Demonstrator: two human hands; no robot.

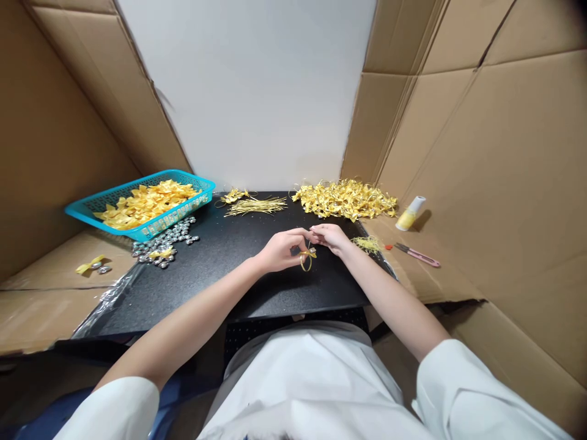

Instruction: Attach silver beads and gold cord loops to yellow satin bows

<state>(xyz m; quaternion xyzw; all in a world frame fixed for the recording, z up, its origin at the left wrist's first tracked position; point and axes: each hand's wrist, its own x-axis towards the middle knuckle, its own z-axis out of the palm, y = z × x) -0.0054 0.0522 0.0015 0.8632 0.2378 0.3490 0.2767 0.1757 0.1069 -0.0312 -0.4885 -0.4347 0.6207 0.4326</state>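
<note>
My left hand (285,249) is closed in a pinch on a small gold ribbon bow (311,252) above the black table. The bow has a silver bead at its middle, and a thin gold loop hangs below it. Close by on the right, my right hand (332,237) has its fingers pressed together near the fingertips of my left. A fine strand rises between the hands from the bow; whether my right fingers grip its end I cannot make out.
A turquoise basket (209,186) of yellow bows stands back left, with silver bells (181,231) before it. Gold ties (257,206) and a heap of finished bows (346,200) lie behind my hands. Right are yellow scraps (367,244), pink-handled snips (419,254) and a spool (410,214).
</note>
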